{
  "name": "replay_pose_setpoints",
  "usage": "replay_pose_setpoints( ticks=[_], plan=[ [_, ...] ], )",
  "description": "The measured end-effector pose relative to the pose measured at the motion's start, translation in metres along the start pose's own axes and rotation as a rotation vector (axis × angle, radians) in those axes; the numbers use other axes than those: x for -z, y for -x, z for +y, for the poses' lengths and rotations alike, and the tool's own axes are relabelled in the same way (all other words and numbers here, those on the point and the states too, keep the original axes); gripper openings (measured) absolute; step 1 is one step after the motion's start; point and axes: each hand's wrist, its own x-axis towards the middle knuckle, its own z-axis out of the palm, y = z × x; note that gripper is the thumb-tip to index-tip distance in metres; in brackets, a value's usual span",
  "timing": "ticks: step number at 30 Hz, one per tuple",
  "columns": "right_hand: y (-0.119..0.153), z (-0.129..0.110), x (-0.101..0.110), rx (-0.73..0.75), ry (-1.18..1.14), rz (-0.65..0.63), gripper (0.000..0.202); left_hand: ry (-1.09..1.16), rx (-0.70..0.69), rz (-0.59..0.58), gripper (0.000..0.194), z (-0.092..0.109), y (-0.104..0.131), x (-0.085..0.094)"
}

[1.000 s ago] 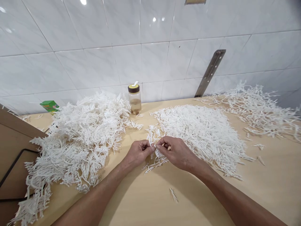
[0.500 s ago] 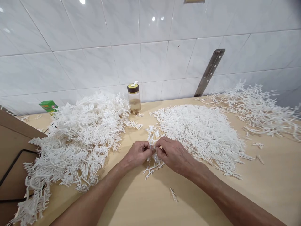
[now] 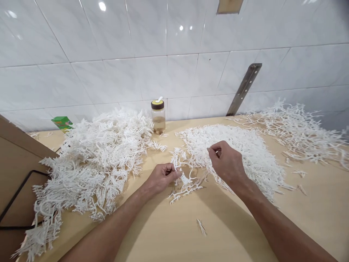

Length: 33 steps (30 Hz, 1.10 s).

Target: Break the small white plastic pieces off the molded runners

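My left hand (image 3: 163,176) pinches a white branching plastic sprig (image 3: 186,179) between thumb and fingers, near the table's middle. Thin forked branches of the sprig spread to the right of the fingertips and rest close to the tabletop. My right hand (image 3: 227,160) is curled with its fingers pressed together, above the near left part of a flat pile of small white pieces (image 3: 245,145). Whether anything is between its fingers I cannot make out. A few thin white slivers (image 3: 201,227) lie on the table nearer to me.
A tall heap of white feathery sprigs (image 3: 109,160) covers the left side, beside a cardboard box (image 3: 21,153). Bare forked stems (image 3: 302,131) lie at the far right. A lidded bottle (image 3: 158,120), a green packet (image 3: 62,123) and a metal bracket (image 3: 244,90) are at the back.
My right hand has left the sprig and moved right and up, over the flat pile. My left hand keeps its pinch in nearly the same spot. The view has tilted slightly upward.
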Motion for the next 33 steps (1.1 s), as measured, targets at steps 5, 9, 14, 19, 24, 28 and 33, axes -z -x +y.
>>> replay_pose_setpoints(
  ticks=[5,9,14,19,24,28,33],
  plan=[
    [0.005,-0.008,0.003,0.077,-0.142,-0.01,0.021,0.017,-0.021,0.025,0.044,0.001,0.0,0.001],
    [0.025,-0.033,-0.004,0.113,-0.378,-0.385,0.022,0.006,-0.024,0.043,0.044,0.002,0.0,0.0],
    [0.037,-0.044,-0.01,0.015,-0.457,-0.579,0.023,0.012,-0.046,0.076,0.043,-0.002,-0.002,-0.001],
    [0.036,-0.045,-0.006,-0.067,-0.463,-0.647,0.025,-0.059,-0.061,0.115,0.045,-0.005,-0.004,-0.003],
    [0.038,-0.047,-0.005,-0.032,-0.452,-0.646,0.024,-0.15,-0.084,0.156,0.04,-0.006,-0.003,-0.007],
    [0.04,-0.049,-0.007,-0.028,-0.386,-0.619,0.02,-0.173,-0.075,0.166,0.035,-0.007,-0.001,-0.009],
    [0.041,-0.051,-0.008,0.089,-0.273,-0.617,0.017,-0.18,-0.05,0.148,0.032,-0.007,0.0,-0.008]
  ],
)
